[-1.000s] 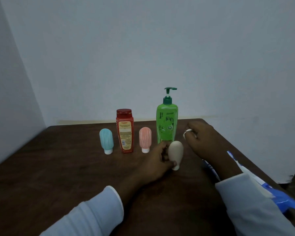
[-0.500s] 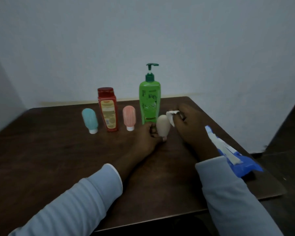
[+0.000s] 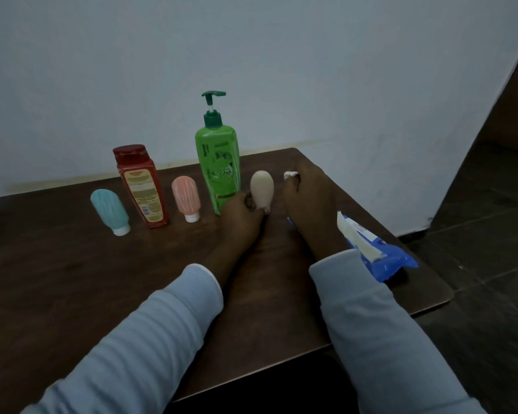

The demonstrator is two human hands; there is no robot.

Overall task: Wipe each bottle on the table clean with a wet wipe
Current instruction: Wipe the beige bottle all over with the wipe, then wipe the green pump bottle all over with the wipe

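Observation:
A row of bottles stands on the dark wooden table (image 3: 72,279): a teal squeeze bottle (image 3: 109,211), a red bottle (image 3: 140,186), a pink squeeze bottle (image 3: 186,198), a tall green pump bottle (image 3: 219,162) and a beige squeeze bottle (image 3: 262,188). My left hand (image 3: 241,218) pinches the beige bottle near its cap end, holding it upright. My right hand (image 3: 307,198) sits just right of it, fingers curled round a crumpled white wet wipe (image 3: 290,174) that shows above the knuckles.
A blue wet-wipe pack (image 3: 380,253) with a white wipe sticking out lies by my right forearm near the table's right edge. A pale wall stands close behind the bottles. Dark tiled floor (image 3: 488,264) lies to the right.
The camera has tilted down and swung right. My right hand with the wipe came in to the beige bottle, then drew slightly away to its right. My left hand still holds the bottle.

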